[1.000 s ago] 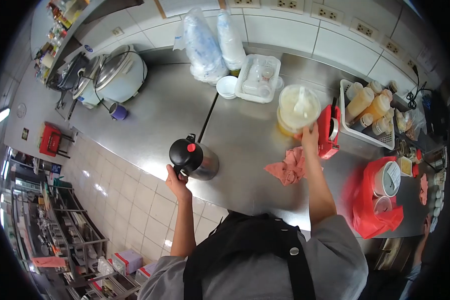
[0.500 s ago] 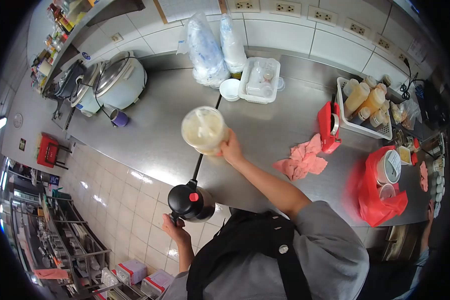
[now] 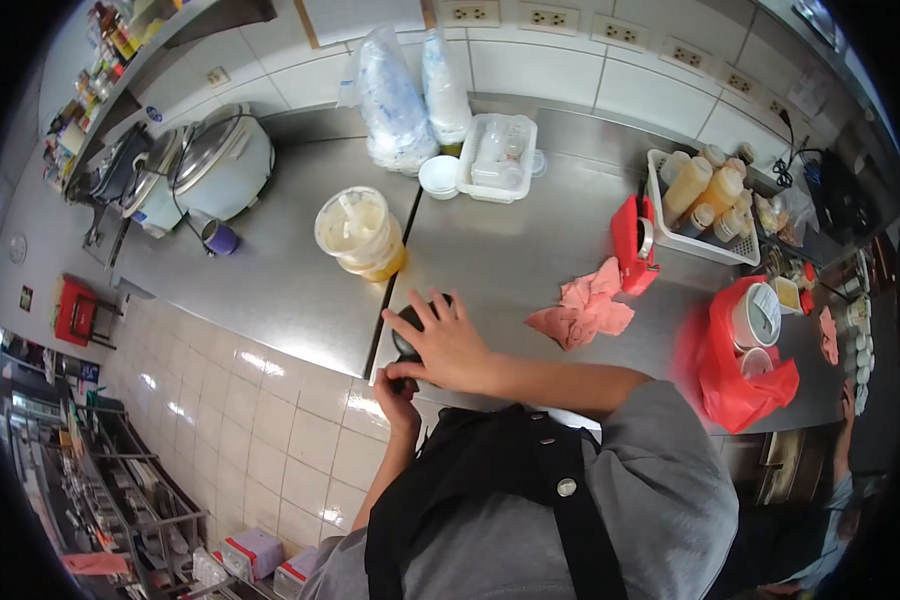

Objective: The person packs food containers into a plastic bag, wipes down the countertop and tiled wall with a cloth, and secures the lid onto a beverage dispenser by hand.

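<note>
Near the counter's front edge is the black-topped jug (image 3: 410,338), mostly covered by my right hand (image 3: 445,345). That hand lies over the lid with its fingers spread. My left hand (image 3: 398,395) is closed round the jug's handle, just below the right hand. Farther back on the counter, a clear tub (image 3: 362,235) with yellowish contents and a white handle inside stands apart from both hands. A crumpled pink cloth (image 3: 585,305) lies to the right, beside a red device (image 3: 634,245).
White cups (image 3: 440,176) and a white basket (image 3: 497,157) stand at the back. A bottle basket (image 3: 705,208) and a red bag (image 3: 740,360) are on the right. Large cookers (image 3: 223,165) and a purple cup (image 3: 219,237) are on the left. A co-worker's arm (image 3: 844,440) shows far right.
The tub has moved left and been let go on the counter. My right hand has come down over the jug's lid. The jug has shifted up and right.
</note>
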Tool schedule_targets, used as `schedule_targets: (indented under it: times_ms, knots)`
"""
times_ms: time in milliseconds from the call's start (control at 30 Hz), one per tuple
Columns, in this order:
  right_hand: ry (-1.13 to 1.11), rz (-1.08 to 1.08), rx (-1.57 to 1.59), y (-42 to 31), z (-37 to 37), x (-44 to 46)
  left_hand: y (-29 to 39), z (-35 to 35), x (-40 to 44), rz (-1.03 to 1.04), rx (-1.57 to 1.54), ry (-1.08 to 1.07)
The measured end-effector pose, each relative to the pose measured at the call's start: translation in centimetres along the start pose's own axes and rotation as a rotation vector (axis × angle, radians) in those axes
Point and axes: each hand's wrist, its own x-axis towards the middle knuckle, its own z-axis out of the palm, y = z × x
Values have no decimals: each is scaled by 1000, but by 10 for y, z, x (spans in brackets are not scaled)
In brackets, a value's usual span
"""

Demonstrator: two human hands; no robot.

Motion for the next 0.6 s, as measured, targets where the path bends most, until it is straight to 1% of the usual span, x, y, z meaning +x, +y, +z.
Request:
schedule_targets:
  times_ms: [33,100,133,167,200,233,267,300,333,400,433,467,533,600]
  knots:
    - [116,40,-83,4,0,-7,-5,9,3,-46,4,25]
    - [147,75,-80,22,-1,-13,-9,38,5,-108,-4,77]
    - [171,93,-70,31,0,-16,-11,43,11,-94,8,-14]
    - [228,80,-64,39,1,-18,-14,48,13,-50,136,-73]
    - [234,91,-65,47,1,-20,-15,54,17,-2,264,-133]
    - [197,49,-30,56,-3,-22,-13,61,23,57,273,-177]
    - [159,6,3,64,-8,-23,-9,67,29,57,275,-189]
    - [141,-40,13,71,-12,-24,-5,68,35,66,338,-248]
    - [143,-28,8,80,-18,-25,-2,67,40,76,400,-309]
    - [46,-336,120,101,-30,-21,-8,65,51,65,376,-346]
    - [24,-436,156,110,-35,-18,-3,69,53,49,412,-355]
    - [28,-434,152,116,-38,-15,1,75,56,36,446,-363]
    - [-16,-608,204,124,-40,-12,1,77,60,35,443,-361]
    - [-43,-632,199,127,-42,-9,-6,69,73,46,464,-466]
